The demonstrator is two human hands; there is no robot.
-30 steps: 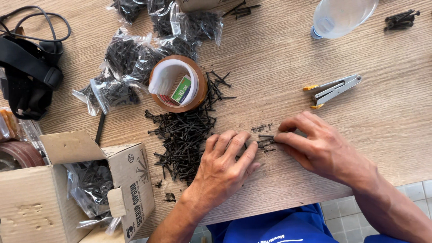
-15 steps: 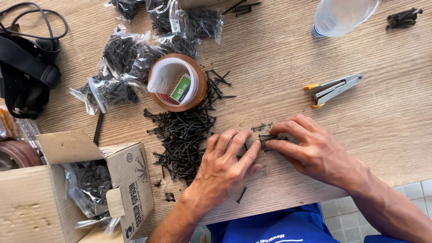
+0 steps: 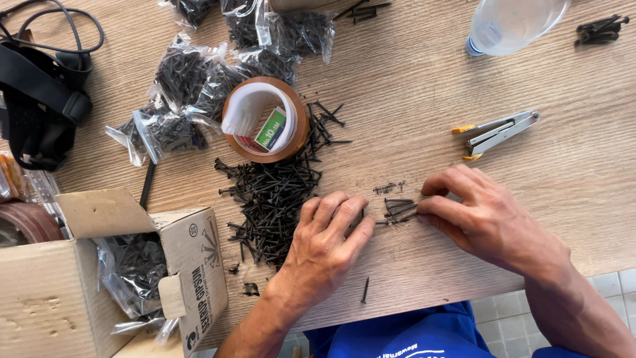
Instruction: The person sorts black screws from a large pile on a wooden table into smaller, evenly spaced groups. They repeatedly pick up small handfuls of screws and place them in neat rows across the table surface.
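Note:
A loose heap of black screws (image 3: 271, 195) lies on the wooden table (image 3: 411, 86). My left hand (image 3: 328, 242) rests palm down at the heap's right edge, fingers spread over a few screws. My right hand (image 3: 487, 219) lies to the right, its fingertips touching a small bunch of screws (image 3: 399, 209) laid side by side between the two hands. One single screw (image 3: 364, 290) lies near the table's front edge, below my left hand.
A roll of brown tape (image 3: 265, 119) sits above the heap, with several clear bags of screws (image 3: 192, 86) behind it. An open cardboard box (image 3: 106, 278) holding bagged screws stands at left. A metal stapler (image 3: 497, 132), a plastic bottle (image 3: 513, 23) and black straps (image 3: 40, 86) also lie around.
My right hand has drawn back to the right, leaving the small bunch of screws exposed between the hands. A single screw has appeared near the table's front edge.

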